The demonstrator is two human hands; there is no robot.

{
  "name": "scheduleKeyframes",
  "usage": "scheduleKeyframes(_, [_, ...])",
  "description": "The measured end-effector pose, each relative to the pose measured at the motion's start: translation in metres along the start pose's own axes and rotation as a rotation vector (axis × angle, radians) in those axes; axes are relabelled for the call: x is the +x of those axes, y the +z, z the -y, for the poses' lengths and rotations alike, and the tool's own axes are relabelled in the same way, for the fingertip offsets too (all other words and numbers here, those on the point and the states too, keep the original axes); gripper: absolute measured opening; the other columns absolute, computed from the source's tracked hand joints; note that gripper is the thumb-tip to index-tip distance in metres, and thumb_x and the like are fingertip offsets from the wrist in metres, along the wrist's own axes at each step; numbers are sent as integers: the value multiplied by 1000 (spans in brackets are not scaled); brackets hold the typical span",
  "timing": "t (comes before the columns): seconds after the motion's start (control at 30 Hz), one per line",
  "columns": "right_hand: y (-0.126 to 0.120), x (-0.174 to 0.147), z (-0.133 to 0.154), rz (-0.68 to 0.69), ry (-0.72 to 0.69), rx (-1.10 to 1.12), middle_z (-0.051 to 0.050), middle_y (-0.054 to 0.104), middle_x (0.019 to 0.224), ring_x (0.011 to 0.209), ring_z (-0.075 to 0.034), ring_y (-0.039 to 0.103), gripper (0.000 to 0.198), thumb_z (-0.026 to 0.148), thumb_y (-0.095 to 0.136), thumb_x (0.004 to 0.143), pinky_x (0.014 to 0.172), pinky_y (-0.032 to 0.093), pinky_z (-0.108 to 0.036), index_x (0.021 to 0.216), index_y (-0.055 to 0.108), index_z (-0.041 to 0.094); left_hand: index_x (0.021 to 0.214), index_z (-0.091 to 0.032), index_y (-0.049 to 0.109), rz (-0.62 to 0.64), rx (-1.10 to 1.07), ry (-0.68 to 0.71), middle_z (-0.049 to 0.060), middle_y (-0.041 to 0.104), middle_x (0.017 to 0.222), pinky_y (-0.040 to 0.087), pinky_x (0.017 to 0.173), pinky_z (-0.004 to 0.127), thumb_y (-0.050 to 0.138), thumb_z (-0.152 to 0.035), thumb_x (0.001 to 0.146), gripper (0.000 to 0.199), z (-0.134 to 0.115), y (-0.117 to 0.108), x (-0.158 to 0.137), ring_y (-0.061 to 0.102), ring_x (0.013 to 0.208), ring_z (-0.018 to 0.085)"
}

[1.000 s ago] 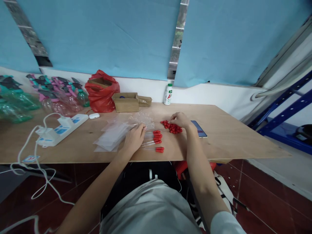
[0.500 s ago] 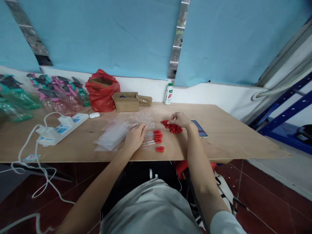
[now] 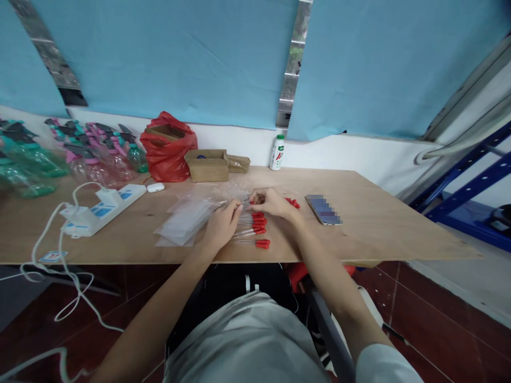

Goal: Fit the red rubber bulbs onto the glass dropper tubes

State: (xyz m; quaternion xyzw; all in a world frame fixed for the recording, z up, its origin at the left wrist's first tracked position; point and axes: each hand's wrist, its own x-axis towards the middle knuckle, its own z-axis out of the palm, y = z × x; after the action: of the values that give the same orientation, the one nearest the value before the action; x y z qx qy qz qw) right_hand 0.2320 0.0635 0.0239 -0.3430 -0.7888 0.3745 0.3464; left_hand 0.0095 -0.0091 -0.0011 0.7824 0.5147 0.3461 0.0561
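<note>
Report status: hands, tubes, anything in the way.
Left hand, right hand close together by clear tubes; grips unclear. Red-tipped tubes nearer the person. Phone off right, untouched.

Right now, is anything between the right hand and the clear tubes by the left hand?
Nothing visible is: the right hand is at the clear tubes, its fingertips close to the left hand. The red-tipped tubes lie on the near side, off that line. Contact is too small to make out.

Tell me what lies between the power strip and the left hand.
The head view shows translucent plastic sheets lying there, nearest the left hand, then wooden tabletop on toward the power strip.
</note>
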Motion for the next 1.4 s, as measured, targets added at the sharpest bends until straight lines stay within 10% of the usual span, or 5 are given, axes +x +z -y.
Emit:
scheduleKeyframes(0.3, [19, 0, 11, -35, -166, -98, -1, 71, 76, 69, -15, 58, 42, 59, 79, 90, 70, 47, -27, 89, 77, 16, 118, -25, 70, -39, 1, -28, 7, 77, 93, 43, 73, 33, 37, -40, 115, 36, 1, -3, 0, 72, 84, 26])
scheduleKeyframes(1.4, [23, 0, 13, -88, 28, 363, -5, 83, 88, 75, -15, 73, 37, 46, 95, 73, 79, 61, -30, 94, 85, 18, 94, -20, 76, -159, -99, 47, 6, 73, 91, 46, 82, 34, 44, -35, 113, 40, 2, -10, 3, 65, 87, 21])
